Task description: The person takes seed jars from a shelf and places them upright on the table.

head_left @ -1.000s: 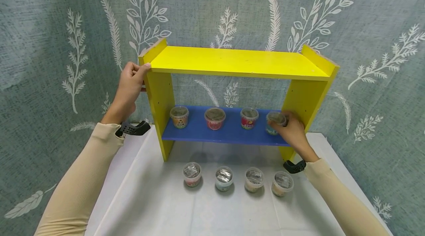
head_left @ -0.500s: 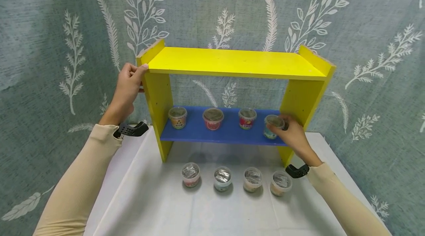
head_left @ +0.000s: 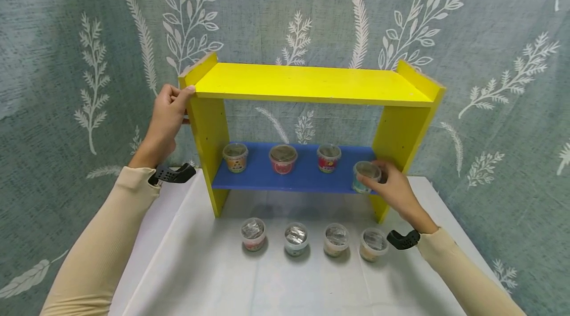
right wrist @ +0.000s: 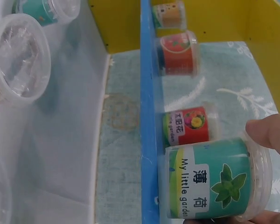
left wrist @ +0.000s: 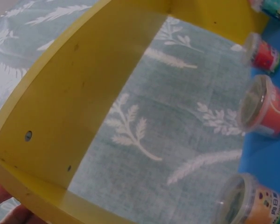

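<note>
My right hand [head_left: 398, 191] pinches a teal plastic cup [right wrist: 210, 179] by its clear rim, between thumb and fingers. The label reads "My little garden" and carries a green leaf. Its base is at the front edge of the blue shelf board [head_left: 285, 183], on the right; I cannot tell whether it touches. With thumb in front and fingers behind, my left hand [head_left: 166, 114] grips the upper left side of the yellow shelf unit [head_left: 307, 81]. On the blue board stand an orange-labelled cup [head_left: 235, 161], a wider red cup [head_left: 283, 163] and a smaller red cup [head_left: 328, 161].
A row of lidded cups stands on the white table [head_left: 276, 286] before the shelf: a pink one [head_left: 253, 243], a pale blue one [head_left: 296, 246] and two beige ones, with the right-hand cup [head_left: 372, 251] under my right wrist. Leaf-patterned cloth [head_left: 285, 19] hangs behind.
My right hand has drawn the teal cup forward, from farther back on the blue board to its front edge. My left hand keeps its grip on the yellow side. The head view has shifted slightly.
</note>
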`<state>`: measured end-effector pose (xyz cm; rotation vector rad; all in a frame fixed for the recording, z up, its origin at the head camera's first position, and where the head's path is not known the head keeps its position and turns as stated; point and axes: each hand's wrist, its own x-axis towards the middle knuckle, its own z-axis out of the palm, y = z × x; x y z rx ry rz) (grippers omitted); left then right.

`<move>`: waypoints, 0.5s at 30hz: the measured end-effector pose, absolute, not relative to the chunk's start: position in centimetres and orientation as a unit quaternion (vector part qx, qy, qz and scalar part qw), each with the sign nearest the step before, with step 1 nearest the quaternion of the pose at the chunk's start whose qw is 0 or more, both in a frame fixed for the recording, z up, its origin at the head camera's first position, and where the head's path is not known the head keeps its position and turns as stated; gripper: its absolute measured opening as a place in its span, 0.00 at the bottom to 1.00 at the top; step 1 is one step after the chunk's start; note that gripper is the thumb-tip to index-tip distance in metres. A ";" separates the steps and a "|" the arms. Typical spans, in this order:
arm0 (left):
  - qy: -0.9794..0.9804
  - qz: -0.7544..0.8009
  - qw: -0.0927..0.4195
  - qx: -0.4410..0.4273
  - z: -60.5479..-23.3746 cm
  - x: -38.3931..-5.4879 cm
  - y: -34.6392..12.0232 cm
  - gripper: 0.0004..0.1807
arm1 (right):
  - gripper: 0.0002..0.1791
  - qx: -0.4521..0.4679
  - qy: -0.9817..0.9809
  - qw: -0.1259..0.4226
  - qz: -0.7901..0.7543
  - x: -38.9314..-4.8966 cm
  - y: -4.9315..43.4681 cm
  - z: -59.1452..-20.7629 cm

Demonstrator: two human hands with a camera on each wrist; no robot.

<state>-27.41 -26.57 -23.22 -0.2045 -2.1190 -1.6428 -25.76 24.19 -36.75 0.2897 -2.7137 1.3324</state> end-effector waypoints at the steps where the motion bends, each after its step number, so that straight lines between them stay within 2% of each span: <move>1: -0.767 -0.596 0.225 -0.076 -23.2 -27.4 -26.6 0.23 | 0.48 0.094 -0.893 0.051 0.437 -25.6 24.2 -36.8; 15: -0.772 -0.590 0.225 -0.074 -23.3 -27.5 -26.6 0.22 | 0.48 0.080 -0.900 0.041 0.427 -23.6 24.3 -37.6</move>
